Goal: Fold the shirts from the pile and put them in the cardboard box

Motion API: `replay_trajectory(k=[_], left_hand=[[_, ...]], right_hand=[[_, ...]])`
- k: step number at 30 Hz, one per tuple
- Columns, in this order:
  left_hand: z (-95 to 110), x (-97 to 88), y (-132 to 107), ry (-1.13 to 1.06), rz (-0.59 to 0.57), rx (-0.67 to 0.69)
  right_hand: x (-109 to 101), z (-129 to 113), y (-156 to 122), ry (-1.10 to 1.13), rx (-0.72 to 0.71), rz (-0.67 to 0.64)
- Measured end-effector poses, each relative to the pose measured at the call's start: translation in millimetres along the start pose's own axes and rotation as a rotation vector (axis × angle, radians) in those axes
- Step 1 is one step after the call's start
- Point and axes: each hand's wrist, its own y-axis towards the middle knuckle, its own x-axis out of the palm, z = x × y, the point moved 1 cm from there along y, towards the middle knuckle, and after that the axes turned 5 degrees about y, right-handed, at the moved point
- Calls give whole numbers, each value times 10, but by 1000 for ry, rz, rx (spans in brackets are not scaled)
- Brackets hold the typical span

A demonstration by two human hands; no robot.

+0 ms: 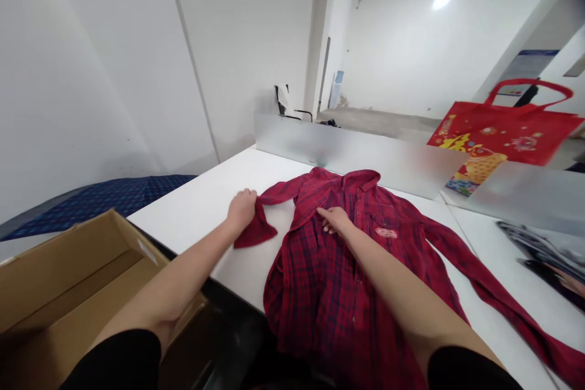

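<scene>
A red and navy plaid shirt (338,268) lies front up on the white table (196,207), its collar at the far side and its hem hanging over the near edge. My left hand (242,210) is closed around the lower part of the sleeve on the left, the cuff drooping below the fingers. Over the left front panel, my right hand (334,219) pinches the shirt's fabric near the button line. The other sleeve stretches out toward the lower right. A pale patch sits on the chest pocket.
An open cardboard box (109,237) stands at the left beside the table. Frosted dividers (365,152) run along the far edge. Behind them is a red shopping bag (507,128). Folded clothes in plastic (543,256) lie at the right.
</scene>
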Motion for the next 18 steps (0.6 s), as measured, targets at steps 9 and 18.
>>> replay_trajectory(k=[9,18], left_hand=[[1,-301,-226,-140,45,141],[726,-340,-917,-344,-202,171]], right_hand=[[90,-206,509,145,70,124],[283,-262,-178,73,-125,-123]])
